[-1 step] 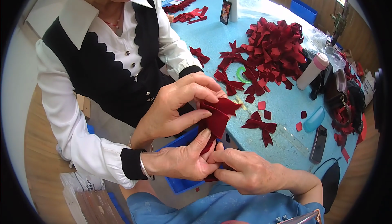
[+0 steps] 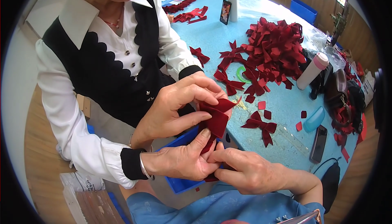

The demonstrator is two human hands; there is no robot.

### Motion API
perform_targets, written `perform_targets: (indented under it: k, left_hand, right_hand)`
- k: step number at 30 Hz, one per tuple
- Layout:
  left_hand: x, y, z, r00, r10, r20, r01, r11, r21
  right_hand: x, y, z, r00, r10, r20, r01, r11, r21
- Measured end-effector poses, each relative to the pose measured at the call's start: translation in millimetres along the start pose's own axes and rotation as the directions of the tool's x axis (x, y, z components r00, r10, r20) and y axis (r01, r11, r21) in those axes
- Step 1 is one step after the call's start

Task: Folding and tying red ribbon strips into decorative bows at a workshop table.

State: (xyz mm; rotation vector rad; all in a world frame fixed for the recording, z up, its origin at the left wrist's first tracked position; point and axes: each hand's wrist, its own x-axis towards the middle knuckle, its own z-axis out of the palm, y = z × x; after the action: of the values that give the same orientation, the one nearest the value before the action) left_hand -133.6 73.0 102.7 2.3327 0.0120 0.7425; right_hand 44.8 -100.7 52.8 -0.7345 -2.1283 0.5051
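Note:
A dark red velvet ribbon bow (image 2: pixel 216 119) is held up off the table's near edge. My left hand (image 2: pixel 173 105) is closed on its upper part, the thumb in front and the fingers over the top. Below, my right hand (image 2: pixel 249 171) has its fingers curled in a pinch near the bow's lower end; what lies between them is hidden. A co-worker's hand (image 2: pixel 179 158) with a bangle presses its thumb on the bow's lower part and touches my right fingertips. Fingers of the co-worker's other hand (image 2: pixel 228 111) show behind the bow.
The blue table (image 2: pixel 281 113) bears a large heap of red bows (image 2: pixel 275 52), a single bow (image 2: pixel 261 128), small red pieces, a clear ruler (image 2: pixel 292 140), a phone (image 2: pixel 318 144) and a pink-capped bottle (image 2: pixel 312 72). Under our hands is a blue bin (image 2: pixel 179 185). The co-worker sits close on the left.
The bow's upper right tip has turned more edge-on and looks narrower, showing more of the co-worker's fingers behind. My hands stay almost where they were.

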Motion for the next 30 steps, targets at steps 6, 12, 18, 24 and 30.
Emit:
perform_targets:
  k: [6,12,18,24,30]
  left_hand:
    - [-7.2,-4.6,7.6,0.994,-0.084,-0.074,0.071,0.983,-0.168]
    - [-11.9,-7.8,7.1,0.983,-0.118,-0.139,0.057,0.924,-0.378]
    - [-9.0,-9.3,7.4,0.983,-0.123,-0.136,0.063,0.922,-0.382]
    - [-8.0,-1.9,11.3,0.941,-0.249,-0.23,0.086,0.832,-0.548]
    - [-7.1,-4.7,14.5,0.912,-0.352,-0.209,0.167,0.786,-0.595]
  right_hand:
    - [2.0,-2.3,-15.8,0.999,0.05,-0.005,-0.049,0.992,0.118]
    - [21.1,15.6,-62.5,0.976,0.122,-0.183,-0.099,0.986,0.13]
    - [41.1,56.6,-69.5,0.963,0.16,-0.218,-0.118,0.974,0.195]
    - [49.9,87.9,-83.0,0.982,0.176,-0.063,-0.141,0.921,0.363]
    - [56.1,109.0,-94.8,0.983,0.182,0.006,-0.167,0.885,0.435]
